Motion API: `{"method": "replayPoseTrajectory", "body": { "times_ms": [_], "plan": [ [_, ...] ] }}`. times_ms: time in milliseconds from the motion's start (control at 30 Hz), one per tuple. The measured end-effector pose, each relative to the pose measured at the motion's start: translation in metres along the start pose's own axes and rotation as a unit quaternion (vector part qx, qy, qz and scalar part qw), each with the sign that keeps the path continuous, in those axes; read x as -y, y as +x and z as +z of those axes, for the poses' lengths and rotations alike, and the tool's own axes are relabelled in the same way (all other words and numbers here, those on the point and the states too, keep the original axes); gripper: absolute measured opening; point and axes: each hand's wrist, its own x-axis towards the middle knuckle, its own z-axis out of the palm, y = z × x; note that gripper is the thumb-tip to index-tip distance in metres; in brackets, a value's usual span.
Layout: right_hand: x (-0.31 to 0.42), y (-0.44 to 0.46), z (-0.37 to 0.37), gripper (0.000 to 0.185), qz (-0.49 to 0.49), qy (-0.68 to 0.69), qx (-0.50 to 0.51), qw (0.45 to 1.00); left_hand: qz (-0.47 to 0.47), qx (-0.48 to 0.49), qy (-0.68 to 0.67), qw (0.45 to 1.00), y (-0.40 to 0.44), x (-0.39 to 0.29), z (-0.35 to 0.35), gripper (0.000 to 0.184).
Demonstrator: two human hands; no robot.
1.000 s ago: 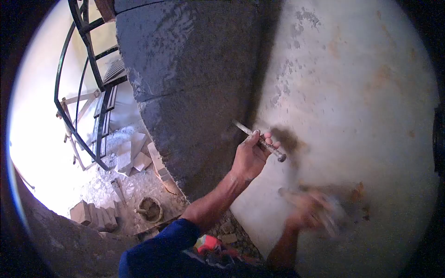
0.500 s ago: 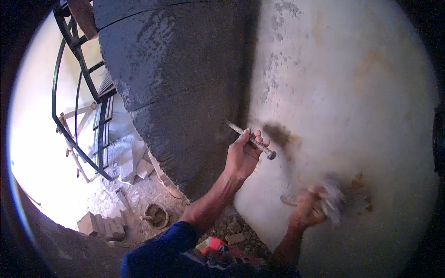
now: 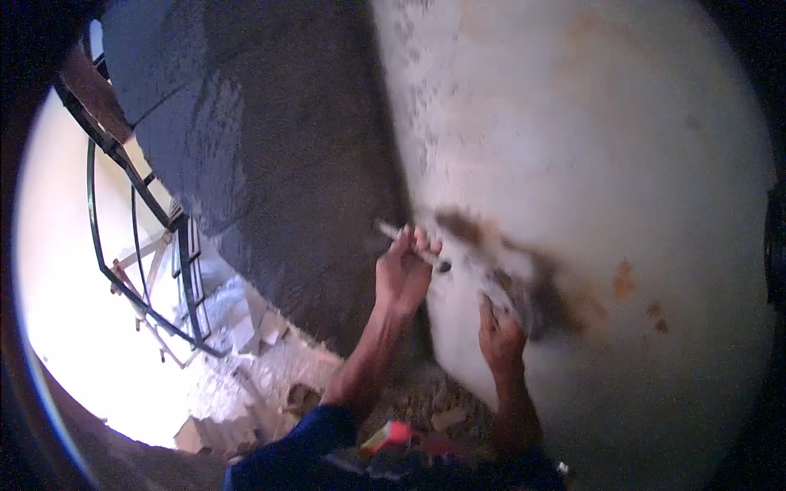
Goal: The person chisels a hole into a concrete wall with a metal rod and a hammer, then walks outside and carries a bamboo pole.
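Note:
My left hand (image 3: 399, 280) is closed around a metal chisel (image 3: 387, 230), its fingers wrapped near the middle. The chisel's tip points up and left at the dark, rough plastered wall (image 3: 286, 155); its struck end sticks out at lower right, beside the pale wall (image 3: 589, 164). Lower and to the right, my right hand (image 3: 502, 340) grips what looks like a hammer (image 3: 526, 293). Motion smears its grey head, which is close to the chisel's struck end. A gap shows between the two tools.
A black metal frame with bars (image 3: 131, 172) stands at the left beyond the dark wall's broken edge. Rubble and broken blocks (image 3: 246, 327) lie on the floor there. More debris (image 3: 446, 417) lies at the wall's foot below my arms.
My right hand has swung the hammer up and left, closer to the chisel's end. My left hand still holds the chisel against the dark wall. The camera view has shifted.

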Motion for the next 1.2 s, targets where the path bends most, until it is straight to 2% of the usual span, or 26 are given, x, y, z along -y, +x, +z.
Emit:
{"method": "replayPoseTrajectory", "body": {
  "times_ms": [33,67,100,167,200,300,333,367,433,467,500,533,567,633,667,767,833,900,933,967,1033,1100,1167,1200],
  "plan": [
    [0.002,0.005,0.0,0.024,-0.01,0.0,-0.009,1.0,0.003,-0.011,-0.004,1.0,0.007,-0.001,0.002,0.014],
    [0.025,-0.004,-0.013,0.032,0.066,0.119,-0.104,0.985,-0.004,0.031,0.0,1.0,0.007,0.0,-0.001,0.014],
    [0.038,-0.009,-0.02,0.04,0.14,0.234,-0.208,0.939,-0.005,0.029,0.002,1.0,0.007,0.0,0.0,0.014],
    [0.012,-0.015,0.012,0.042,0.06,0.266,-0.307,0.912,0.016,0.028,0.022,0.999,0.005,0.002,0.001,0.015],
    [0.003,-0.008,0.016,0.035,0.006,0.081,-0.174,0.981,0.026,0.02,-0.004,0.999,0.004,0.004,0.003,0.015],
    [-0.008,0.001,0.007,0.018,-0.156,-0.098,-0.048,0.982,-0.006,0.018,-0.027,0.999,0.006,-0.003,-0.001,0.015],
    [-0.005,-0.016,0.007,0.019,-0.055,0.015,-0.115,0.992,-0.013,0.064,0.024,0.998,0.005,-0.003,-0.005,0.015],
    [-0.006,-0.018,0.01,0.018,-0.017,0.06,-0.148,0.987,-0.013,0.062,0.024,0.998,0.007,-0.002,-0.006,0.015],
    [-0.008,-0.022,0.018,0.018,0.047,0.159,-0.222,0.961,0.016,-0.077,-0.01,0.997,0.0,0.002,0.015,0.015],
    [-0.002,-0.004,0.016,0.016,-0.014,0.062,-0.115,0.991,0.013,-0.075,-0.005,0.997,0.0,0.002,0.013,0.015],
    [0.003,-0.001,0.016,0.015,-0.069,-0.034,0.002,0.997,0.025,-0.071,-0.014,0.997,-0.002,0.001,0.003,0.015],
    [0.001,-0.008,0.023,0.015,0.0,-0.039,0.042,0.998,0.04,-0.056,-0.025,0.997,0.004,-0.002,-0.003,0.015],
    [-0.003,-0.011,0.025,0.015,-0.007,-0.041,0.028,0.999,0.04,-0.039,-0.026,0.998,0.013,-0.004,-0.006,0.015],
    [-0.004,-0.038,0.032,0.027,0.017,0.081,-0.037,0.996,-0.011,-0.073,0.031,0.997,0.002,-0.01,-0.032,0.014],
    [0.014,-0.04,0.016,0.014,0.091,0.132,-0.049,0.986,-0.002,-0.083,0.051,0.995,0.002,-0.008,-0.03,0.012],
    [-0.005,-0.054,0.014,0.016,0.08,0.072,0.002,0.994,-0.001,-0.07,0.057,0.996,0.008,-0.004,-0.024,0.012],
    [-0.03,-0.081,0.029,0.02,0.103,0.01,-0.004,0.995,-0.004,-0.067,0.084,0.994,0.021,0.002,-0.027,0.011],
    [-0.038,-0.083,0.019,0.024,0.158,0.024,0.158,0.974,0.023,-0.124,-0.008,0.992,0.026,0.009,-0.016,0.011],
    [-0.044,-0.091,0.027,0.026,0.235,0.1,0.043,0.966,0.009,-0.099,0.005,0.995,0.018,0.01,-0.018,0.012],
    [-0.046,-0.101,0.022,0.026,0.243,0.1,0.045,0.964,0.004,-0.105,0.009,0.994,-0.003,0.015,-0.02,0.012],
    [-0.047,-0.109,0.008,0.028,0.357,0.043,0.088,0.929,-0.116,-0.104,0.085,0.984,-0.044,0.03,-0.021,0.011],
    [-0.011,-0.081,-0.035,0.029,0.515,0.157,0.131,0.833,-0.133,-0.118,0.092,0.98,-0.07,0.046,-0.025,0.011],
    [-0.048,-0.115,-0.018,0.03,0.307,0.18,0.0,0.935,-0.144,-0.116,0.096,0.978,-0.08,0.055,-0.036,0.012],
    [-0.053,-0.12,-0.02,0.03,0.307,0.18,0.001,0.935,-0.139,-0.128,0.117,0.975,-0.081,0.057,-0.046,0.012]
  ]
}}
